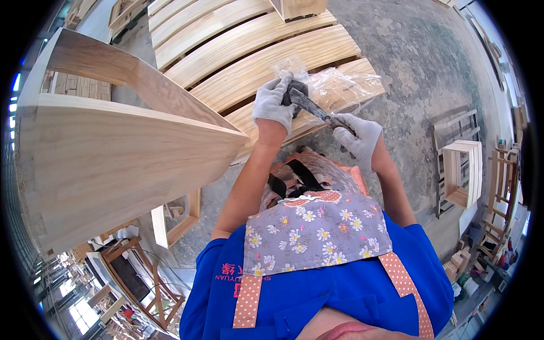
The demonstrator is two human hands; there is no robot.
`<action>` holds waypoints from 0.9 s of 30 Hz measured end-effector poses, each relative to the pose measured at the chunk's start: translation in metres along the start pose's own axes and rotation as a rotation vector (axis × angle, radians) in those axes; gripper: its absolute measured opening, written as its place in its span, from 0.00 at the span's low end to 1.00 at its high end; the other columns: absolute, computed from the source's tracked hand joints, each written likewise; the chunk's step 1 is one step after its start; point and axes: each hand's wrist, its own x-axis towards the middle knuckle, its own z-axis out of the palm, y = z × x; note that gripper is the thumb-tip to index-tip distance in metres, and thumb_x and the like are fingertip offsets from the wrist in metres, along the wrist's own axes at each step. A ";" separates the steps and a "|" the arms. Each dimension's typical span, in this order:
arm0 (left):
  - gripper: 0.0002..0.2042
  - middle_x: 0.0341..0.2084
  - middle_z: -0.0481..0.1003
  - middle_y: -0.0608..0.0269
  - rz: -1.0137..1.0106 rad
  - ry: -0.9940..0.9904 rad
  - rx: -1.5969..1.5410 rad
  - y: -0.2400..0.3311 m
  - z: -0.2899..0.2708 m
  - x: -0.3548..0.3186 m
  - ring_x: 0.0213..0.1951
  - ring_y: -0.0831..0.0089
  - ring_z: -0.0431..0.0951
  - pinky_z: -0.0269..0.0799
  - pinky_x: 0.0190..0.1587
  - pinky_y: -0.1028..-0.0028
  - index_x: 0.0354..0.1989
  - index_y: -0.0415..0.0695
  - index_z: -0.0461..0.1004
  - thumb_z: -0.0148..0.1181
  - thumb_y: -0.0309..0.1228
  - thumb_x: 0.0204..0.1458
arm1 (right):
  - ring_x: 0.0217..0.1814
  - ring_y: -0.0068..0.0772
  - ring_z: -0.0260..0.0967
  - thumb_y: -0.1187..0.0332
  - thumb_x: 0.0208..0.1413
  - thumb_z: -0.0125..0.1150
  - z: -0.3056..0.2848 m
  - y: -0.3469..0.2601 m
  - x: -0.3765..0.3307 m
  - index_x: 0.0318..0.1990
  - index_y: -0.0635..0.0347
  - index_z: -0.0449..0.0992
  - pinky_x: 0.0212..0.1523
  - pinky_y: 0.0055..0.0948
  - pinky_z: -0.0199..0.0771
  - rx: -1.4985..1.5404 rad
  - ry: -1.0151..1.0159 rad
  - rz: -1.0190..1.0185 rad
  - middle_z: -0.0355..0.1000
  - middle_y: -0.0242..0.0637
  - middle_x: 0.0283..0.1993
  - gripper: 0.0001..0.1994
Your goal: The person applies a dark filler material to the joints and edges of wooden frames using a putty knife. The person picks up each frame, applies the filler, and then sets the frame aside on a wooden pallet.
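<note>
My left hand [273, 106], in a white work glove, is closed around a dark grey lump-like thing [297, 90] whose kind I cannot make out. In my gloved right hand [360, 137] is the handle of a putty knife [309, 105]. Its grey, smeared blade points up and left, reaching the dark thing at my left hand. Both hands are over the near edge of a slatted wooden platform [249, 60]. Beyond them, a crumpled clear plastic bag [345, 88] lies on the nearest slats.
A large open wooden frame [122, 164] stands close to my left arm. Another wooden piece [303, 8] rests on the platform's far side. On the concrete floor [419, 62] to the right stands a small wooden box frame [463, 173] by a slatted rack. A smaller frame [180, 221] sits lower left.
</note>
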 end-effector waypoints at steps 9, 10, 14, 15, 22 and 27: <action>0.27 0.38 0.75 0.55 -0.027 -0.061 0.052 -0.004 0.001 0.007 0.38 0.62 0.74 0.71 0.42 0.71 0.50 0.43 0.75 0.66 0.19 0.35 | 0.27 0.12 0.63 0.61 0.59 0.53 0.003 0.013 0.016 0.44 0.66 0.75 0.25 0.17 0.64 0.458 -0.178 0.159 0.70 0.32 0.26 0.16; 0.27 0.38 0.75 0.55 -0.120 -0.126 -0.021 0.002 0.001 0.011 0.39 0.63 0.74 0.71 0.43 0.71 0.50 0.43 0.74 0.66 0.19 0.35 | 0.24 0.10 0.60 0.61 0.61 0.51 0.023 0.042 0.015 0.44 0.66 0.75 0.23 0.15 0.61 0.598 -0.123 0.035 0.68 0.30 0.25 0.16; 0.26 0.39 0.75 0.56 -0.213 -0.170 -0.259 0.007 -0.008 0.012 0.42 0.65 0.75 0.71 0.46 0.73 0.51 0.40 0.73 0.67 0.21 0.38 | 0.15 0.11 0.48 0.59 0.64 0.45 0.021 0.054 0.017 0.47 0.67 0.72 0.15 0.12 0.47 1.448 -0.481 0.504 0.59 0.24 0.20 0.18; 0.26 0.40 0.74 0.56 -0.186 -0.130 -0.272 -0.001 -0.005 0.009 0.42 0.65 0.75 0.71 0.47 0.73 0.51 0.39 0.72 0.67 0.21 0.38 | 0.15 0.12 0.47 0.60 0.64 0.45 0.022 0.056 0.017 0.47 0.68 0.71 0.14 0.13 0.46 1.482 -0.502 0.519 0.58 0.23 0.20 0.18; 0.26 0.40 0.74 0.55 -0.031 -0.091 -0.156 -0.002 -0.007 0.004 0.40 0.64 0.76 0.72 0.46 0.72 0.51 0.40 0.73 0.69 0.23 0.37 | 0.17 0.14 0.56 0.61 0.63 0.46 0.010 0.048 0.007 0.49 0.68 0.71 0.16 0.14 0.53 1.277 -0.329 0.494 0.65 0.28 0.23 0.18; 0.23 0.33 0.76 0.59 0.040 -0.059 -0.037 -0.013 -0.003 0.008 0.35 0.68 0.77 0.72 0.41 0.73 0.48 0.46 0.76 0.70 0.24 0.37 | 0.21 0.18 0.64 0.60 0.60 0.49 -0.006 0.048 -0.003 0.49 0.68 0.71 0.19 0.17 0.61 1.043 -0.213 0.382 0.72 0.33 0.28 0.19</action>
